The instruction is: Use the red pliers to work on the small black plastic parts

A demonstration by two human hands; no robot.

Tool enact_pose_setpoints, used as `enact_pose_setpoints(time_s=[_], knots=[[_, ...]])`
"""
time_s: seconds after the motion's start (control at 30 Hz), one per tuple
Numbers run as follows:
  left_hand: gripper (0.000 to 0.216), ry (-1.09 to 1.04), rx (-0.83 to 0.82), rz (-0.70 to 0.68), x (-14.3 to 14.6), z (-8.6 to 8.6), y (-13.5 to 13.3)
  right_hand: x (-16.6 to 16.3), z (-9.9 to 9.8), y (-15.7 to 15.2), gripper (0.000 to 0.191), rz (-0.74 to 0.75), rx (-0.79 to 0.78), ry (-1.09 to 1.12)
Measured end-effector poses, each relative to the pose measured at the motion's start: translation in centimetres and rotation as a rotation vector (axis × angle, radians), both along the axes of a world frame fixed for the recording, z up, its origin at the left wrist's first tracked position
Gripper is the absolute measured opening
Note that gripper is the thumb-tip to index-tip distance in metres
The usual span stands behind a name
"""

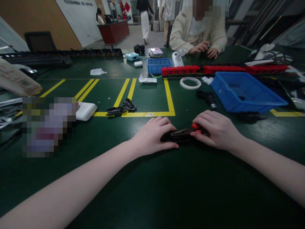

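Low over the green table, my left hand (152,136) is closed around the left end of a dark, elongated plastic-looking part (182,135). The thumb lies along its near side and the fingers curl over its far side. At the other end, my right hand (215,130) pinches a small red piece (195,126) against the dark part. Whether red and dark pieces are joined is hidden by my fingers. Beyond my left hand lie black ridged plastic pieces (121,108). A black pistol-shaped part (206,97) rests beyond my right hand.
A large blue bin (250,106) stands at the right, with a tape roll (190,83) beside it. Farther back are a smaller blue basket (159,65) and a row of red parts (224,69). Across the table sits a person in a striped shirt (177,31). A white box (85,111) lies left.
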State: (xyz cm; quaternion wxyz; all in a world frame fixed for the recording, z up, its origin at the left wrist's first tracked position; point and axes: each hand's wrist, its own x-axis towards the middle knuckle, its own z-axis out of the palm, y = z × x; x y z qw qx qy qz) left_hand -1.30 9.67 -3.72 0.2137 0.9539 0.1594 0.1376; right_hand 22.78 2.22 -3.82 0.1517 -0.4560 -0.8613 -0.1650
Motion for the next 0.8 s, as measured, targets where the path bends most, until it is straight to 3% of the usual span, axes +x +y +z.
enact_pose_setpoints(time_s=[0.8], knots=[[0.037, 0.007, 0.024, 0.000, 0.02, -0.13, -0.03, 0.27, -0.23, 0.11, 0.025, -0.015, -0.024, 0.071]])
